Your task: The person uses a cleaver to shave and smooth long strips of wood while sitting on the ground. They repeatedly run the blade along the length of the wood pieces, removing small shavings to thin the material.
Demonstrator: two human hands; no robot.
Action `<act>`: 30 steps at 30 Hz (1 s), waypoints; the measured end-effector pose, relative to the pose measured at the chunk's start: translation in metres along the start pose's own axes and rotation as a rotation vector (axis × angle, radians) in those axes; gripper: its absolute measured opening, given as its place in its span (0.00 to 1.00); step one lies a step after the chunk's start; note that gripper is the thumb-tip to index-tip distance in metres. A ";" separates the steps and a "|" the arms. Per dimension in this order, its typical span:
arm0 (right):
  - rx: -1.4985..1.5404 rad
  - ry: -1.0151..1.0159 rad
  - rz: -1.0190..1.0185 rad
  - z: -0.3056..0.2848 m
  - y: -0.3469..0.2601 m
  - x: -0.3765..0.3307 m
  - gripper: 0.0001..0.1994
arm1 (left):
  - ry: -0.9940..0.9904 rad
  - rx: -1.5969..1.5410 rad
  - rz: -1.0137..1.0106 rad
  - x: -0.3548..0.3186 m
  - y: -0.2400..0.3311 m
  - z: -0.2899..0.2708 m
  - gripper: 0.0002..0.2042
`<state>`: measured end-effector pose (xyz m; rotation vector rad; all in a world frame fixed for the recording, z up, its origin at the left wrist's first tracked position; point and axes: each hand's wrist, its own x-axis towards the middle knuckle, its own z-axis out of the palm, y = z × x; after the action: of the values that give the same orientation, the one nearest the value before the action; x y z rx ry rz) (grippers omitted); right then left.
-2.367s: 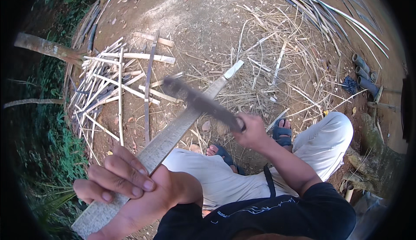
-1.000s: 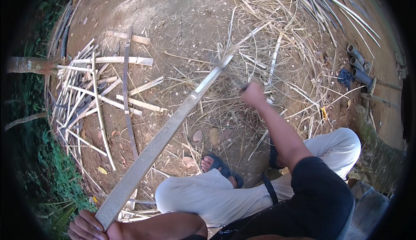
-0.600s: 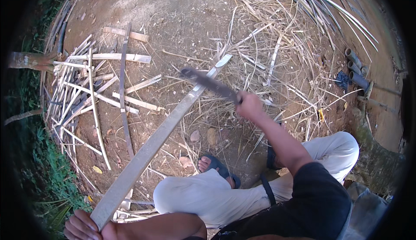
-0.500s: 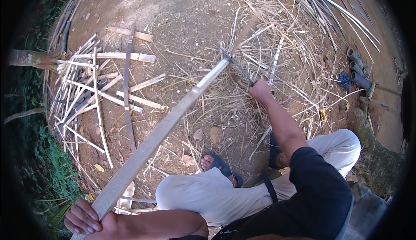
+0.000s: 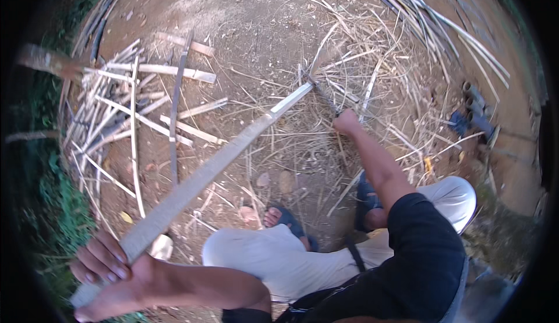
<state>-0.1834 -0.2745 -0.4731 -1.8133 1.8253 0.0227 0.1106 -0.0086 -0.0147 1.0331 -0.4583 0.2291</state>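
My left hand (image 5: 113,273) is closed around the lower-left end of a long, pale bamboo strip (image 5: 201,183). The strip slants up and right across my view, and its far part is freshly shaved and lighter. My right hand (image 5: 347,122), arm stretched forward, grips the handle of a large knife (image 5: 325,97). The dark blade meets the strip's far end. From that contact a thin shaving (image 5: 322,46) sticks up and away. Fine details of the cutting edge are too small to tell.
Cut bamboo pieces (image 5: 142,110) lie heaped at the left. A tangle of shavings (image 5: 384,61) covers the ground at right of centre. Long slats (image 5: 422,17) lie at the far right, near grey bamboo tubes (image 5: 480,113). My sandalled foot (image 5: 285,218) rests below the strip.
My left hand and its end of the strip have shifted up and left. The right hand with the knife stays almost in place, and the shaving at the blade has changed shape.
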 end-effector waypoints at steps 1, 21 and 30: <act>-0.091 0.000 0.003 0.004 0.045 0.037 0.11 | -0.031 -0.120 -0.045 -0.008 -0.008 0.002 0.33; 0.295 0.096 -0.276 -0.039 -0.048 -0.183 0.12 | -0.137 -0.008 0.030 -0.016 0.066 -0.025 0.34; 0.213 -0.073 0.189 0.022 0.047 -0.083 0.17 | -0.174 -0.150 -0.032 -0.002 0.039 -0.030 0.33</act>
<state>-0.2246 -0.1857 -0.4761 -1.4725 1.8651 -0.0328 0.1016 0.0368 0.0015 0.9159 -0.6068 0.0752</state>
